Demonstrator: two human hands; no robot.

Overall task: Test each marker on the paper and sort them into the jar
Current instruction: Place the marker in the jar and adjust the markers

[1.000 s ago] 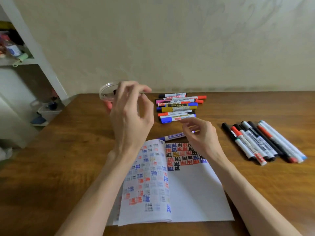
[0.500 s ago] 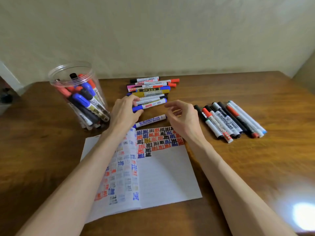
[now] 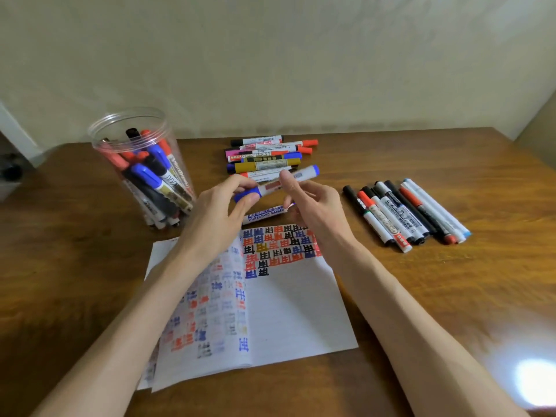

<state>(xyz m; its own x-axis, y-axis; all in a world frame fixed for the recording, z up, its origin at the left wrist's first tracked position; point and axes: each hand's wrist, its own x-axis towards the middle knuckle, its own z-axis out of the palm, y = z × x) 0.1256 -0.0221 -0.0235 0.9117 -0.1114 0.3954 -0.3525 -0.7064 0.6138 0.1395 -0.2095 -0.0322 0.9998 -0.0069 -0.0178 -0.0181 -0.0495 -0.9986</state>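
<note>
Now we have a fresh blue marker (image 3: 270, 185) lifted off the bench (image 3: 451, 296), just above the centre of the frame. Half a second ago our left hand (image 3: 216, 212) was only reaching for it at the pile (image 3: 264, 159) in the upper middle, and before that it was up at the jar (image 3: 103, 145) in the upper left. The left hand is now clamped on the blue cap end, and our right hand (image 3: 316, 206) pinches the barrel. We judge that the last marker is sorted and a new test begins: cap off, then a mark on the paper (image 3: 294, 311) below.
</note>
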